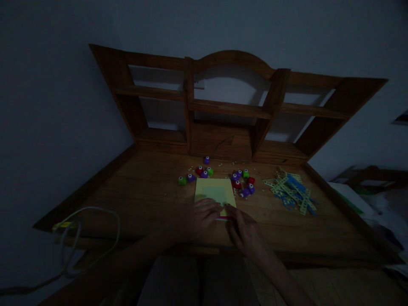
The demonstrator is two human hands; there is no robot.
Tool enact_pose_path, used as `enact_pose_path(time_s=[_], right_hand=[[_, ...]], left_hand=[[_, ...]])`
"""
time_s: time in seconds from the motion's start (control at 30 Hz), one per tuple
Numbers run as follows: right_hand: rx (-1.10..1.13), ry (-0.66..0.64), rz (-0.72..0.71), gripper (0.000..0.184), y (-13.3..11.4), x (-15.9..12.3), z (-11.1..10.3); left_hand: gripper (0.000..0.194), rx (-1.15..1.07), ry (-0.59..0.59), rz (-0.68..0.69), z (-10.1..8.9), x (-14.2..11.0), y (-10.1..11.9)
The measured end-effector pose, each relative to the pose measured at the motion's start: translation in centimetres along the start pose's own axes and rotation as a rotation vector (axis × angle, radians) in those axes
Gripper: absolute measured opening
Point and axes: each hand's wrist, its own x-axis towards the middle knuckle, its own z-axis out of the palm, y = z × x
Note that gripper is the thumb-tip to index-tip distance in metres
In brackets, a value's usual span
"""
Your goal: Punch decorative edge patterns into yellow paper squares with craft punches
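A square yellow sheet lies on the wooden desk in front of me, with red and white edges showing beneath it. On it rests a smaller pale green paper. My left hand lies across the lower left of the papers, fingers stretched flat over the green one. From the right, my right hand reaches the lower right corner, its index fingertip touching the paper close to the left fingertips. Its other fingers bend below, apart from the index. The lower part of the papers is hidden under my hands.
Several purple, red and green toy pieces with eye-like tops stand behind the papers, among small pale bits. Yellow and blue plastic strips are heaped at the right. A wooden shelf unit borders the back; a pale cable loops at the left.
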Motion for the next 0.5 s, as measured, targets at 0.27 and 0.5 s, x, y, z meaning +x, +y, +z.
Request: enact_pose_path(time_s=[0.27, 0.5], right_hand=[[-0.015, 0.017, -0.024, 0.05, -0.3, 0.1, -0.2], [-0.024, 0.011, -0.019, 0.049, -0.1, 0.2, -0.1]], left_hand=[[0.036, 0.123, 0.023, -0.004, 2.4, -0.6, -0.4], [0.047, 0.087, -0.068, -0.048, 0.2, -1.4, 0.2]])
